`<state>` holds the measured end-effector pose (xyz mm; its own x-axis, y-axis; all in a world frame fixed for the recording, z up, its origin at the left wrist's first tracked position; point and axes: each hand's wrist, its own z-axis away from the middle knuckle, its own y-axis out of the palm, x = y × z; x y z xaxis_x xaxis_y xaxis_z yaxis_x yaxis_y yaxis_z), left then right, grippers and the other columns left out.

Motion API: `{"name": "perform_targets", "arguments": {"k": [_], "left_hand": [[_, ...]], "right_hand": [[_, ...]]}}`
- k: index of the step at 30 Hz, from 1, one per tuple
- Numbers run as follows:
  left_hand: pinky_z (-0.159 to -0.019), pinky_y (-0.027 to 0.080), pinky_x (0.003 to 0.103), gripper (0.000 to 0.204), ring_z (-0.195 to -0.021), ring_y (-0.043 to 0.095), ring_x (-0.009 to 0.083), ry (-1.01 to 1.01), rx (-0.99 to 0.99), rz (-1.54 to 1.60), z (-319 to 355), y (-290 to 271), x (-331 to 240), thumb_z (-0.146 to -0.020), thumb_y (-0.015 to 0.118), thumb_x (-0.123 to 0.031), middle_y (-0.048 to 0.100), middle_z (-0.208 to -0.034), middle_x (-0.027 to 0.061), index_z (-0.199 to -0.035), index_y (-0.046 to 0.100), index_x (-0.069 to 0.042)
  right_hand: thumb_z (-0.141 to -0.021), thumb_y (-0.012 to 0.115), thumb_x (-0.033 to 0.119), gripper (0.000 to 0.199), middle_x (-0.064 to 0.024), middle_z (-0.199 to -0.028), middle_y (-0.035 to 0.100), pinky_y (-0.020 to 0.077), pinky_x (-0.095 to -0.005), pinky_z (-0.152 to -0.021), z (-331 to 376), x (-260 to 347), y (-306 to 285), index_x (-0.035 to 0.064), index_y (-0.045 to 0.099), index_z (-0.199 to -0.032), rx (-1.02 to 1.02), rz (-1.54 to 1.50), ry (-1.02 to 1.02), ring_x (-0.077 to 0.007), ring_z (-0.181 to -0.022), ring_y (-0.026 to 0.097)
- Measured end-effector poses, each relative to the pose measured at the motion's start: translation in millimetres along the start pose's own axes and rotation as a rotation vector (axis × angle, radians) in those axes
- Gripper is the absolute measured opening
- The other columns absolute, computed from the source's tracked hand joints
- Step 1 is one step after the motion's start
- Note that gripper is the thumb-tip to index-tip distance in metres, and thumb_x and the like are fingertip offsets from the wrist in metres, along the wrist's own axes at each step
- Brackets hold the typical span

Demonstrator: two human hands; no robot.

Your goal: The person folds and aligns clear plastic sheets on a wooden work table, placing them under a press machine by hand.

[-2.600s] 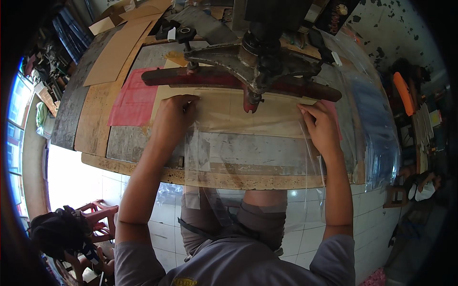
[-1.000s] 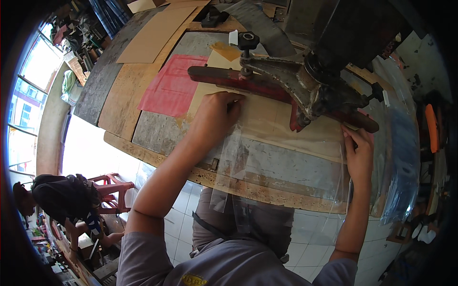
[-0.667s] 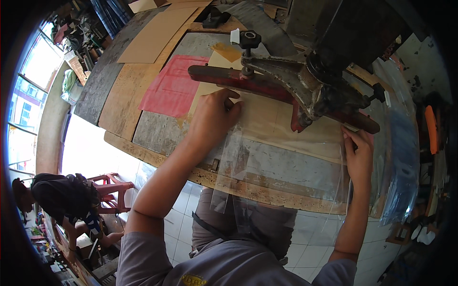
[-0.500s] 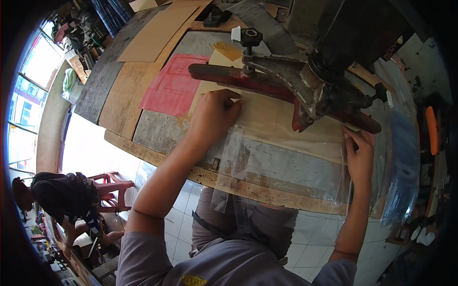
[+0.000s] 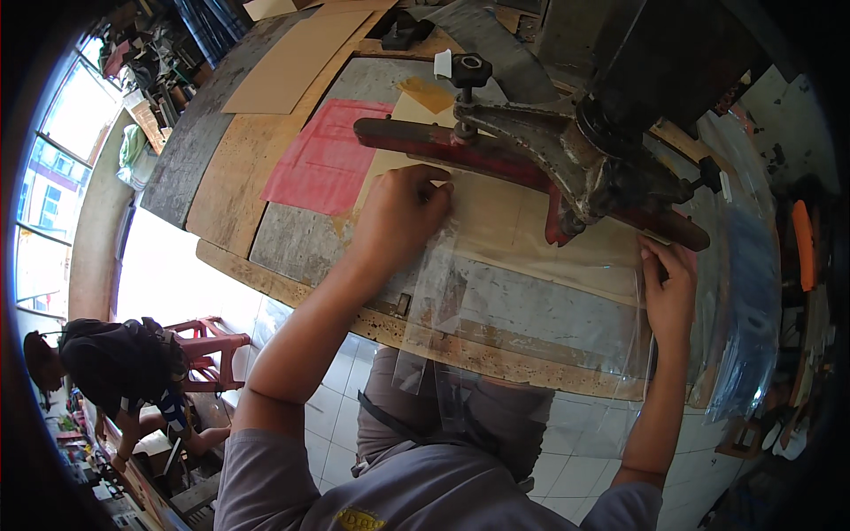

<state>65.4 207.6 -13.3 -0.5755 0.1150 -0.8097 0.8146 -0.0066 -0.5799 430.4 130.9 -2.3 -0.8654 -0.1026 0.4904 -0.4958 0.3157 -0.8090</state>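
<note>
A clear plastic sheet (image 5: 431, 310) lies over the worktable and hangs down past its front edge. My left hand (image 5: 394, 217) pinches its left upper corner between thumb and bent fingers. At the right, my right hand (image 5: 670, 288) is closed on the sheet's other side, fingertips close to the end of a dark red press bar (image 5: 416, 140). This bar belongs to a heavy metal press head (image 5: 580, 155) above the sheet. Beneath the plastic lies a tan sheet (image 5: 496, 208); the plastic's far edge is hard to make out under the bar.
Left of the bar lies a red sheet (image 5: 323, 150) on the grey metal bed (image 5: 288, 234). Brown cardboard (image 5: 301, 62) rests farther back. Stacked clear plastic (image 5: 744, 327) hangs at the right. A person (image 5: 115, 367) bends near a red stool (image 5: 212, 354) at lower left.
Both hands keep their hold on the plastic and have barely moved. The whole view has shifted slightly. The person at lower left has moved their arms a little.
</note>
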Motion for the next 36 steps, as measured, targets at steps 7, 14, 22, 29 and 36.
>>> {"name": "perform_targets", "arguments": {"k": [7, 14, 22, 29, 36], "left_hand": [[-0.059, 0.05, 0.03, 0.027, -0.06, 0.064, 0.0114, -0.006, 0.018, 0.017, 0, 0, 0, -0.098, 0.064, -0.014, 0.073, -0.076, 0.0096, -0.116, 0.069, 0.005], [-0.059, 0.05, 0.028, 0.026, -0.06, 0.062, 0.0102, 0.013, 0.03, 0.055, 0, 0, 1, -0.1, 0.06, -0.012, 0.073, -0.078, 0.0088, -0.12, 0.068, 0.003], [-0.059, 0.05, 0.029, 0.024, -0.062, 0.063, 0.0096, 0.056, 0.009, -0.046, 3, -1, -3, -0.097, 0.066, -0.016, 0.072, -0.077, 0.0081, -0.109, 0.071, 0.003], [-0.057, 0.049, 0.027, 0.027, -0.062, 0.062, 0.0079, -0.038, 0.076, 0.073, 2, -4, -3, -0.093, 0.073, -0.016, 0.072, -0.077, 0.0064, -0.109, 0.07, 0.005], [-0.056, 0.049, 0.027, 0.025, -0.061, 0.06, 0.007, -0.035, 0.08, 0.165, 2, -5, 2, -0.094, 0.07, -0.012, 0.072, -0.078, 0.0059, -0.112, 0.07, 0.006]], "right_hand": [[-0.098, 0.065, 0.006, 0.02, -0.0109, -0.114, 0.071, 0.0488, -0.0381, -0.094, 1, -2, 2, 0.0057, 0.075, -0.115, -0.009, -0.012, -0.009, -0.0297, -0.113, 0.062], [-0.099, 0.065, 0.007, 0.02, -0.0111, -0.116, 0.07, 0.0497, -0.0372, -0.092, 1, -2, 2, 0.0059, 0.074, -0.117, -0.005, 0.01, 0.009, -0.0291, -0.113, 0.062], [-0.099, 0.065, 0.008, 0.02, -0.0096, -0.117, 0.071, 0.0505, -0.0376, -0.092, 2, 1, 1, 0.0067, 0.074, -0.117, -0.004, 0.017, 0.006, -0.0288, -0.113, 0.062], [-0.099, 0.065, 0.008, 0.02, -0.0098, -0.116, 0.071, 0.0499, -0.0369, -0.093, 2, -1, 1, 0.0066, 0.075, -0.117, -0.003, -0.005, -0.002, -0.0285, -0.114, 0.062], [-0.099, 0.065, 0.007, 0.02, -0.0104, -0.116, 0.07, 0.0495, -0.037, -0.094, 1, 0, 2, 0.0061, 0.074, -0.116, -0.014, 0.012, -0.031, -0.0287, -0.114, 0.062]]}}
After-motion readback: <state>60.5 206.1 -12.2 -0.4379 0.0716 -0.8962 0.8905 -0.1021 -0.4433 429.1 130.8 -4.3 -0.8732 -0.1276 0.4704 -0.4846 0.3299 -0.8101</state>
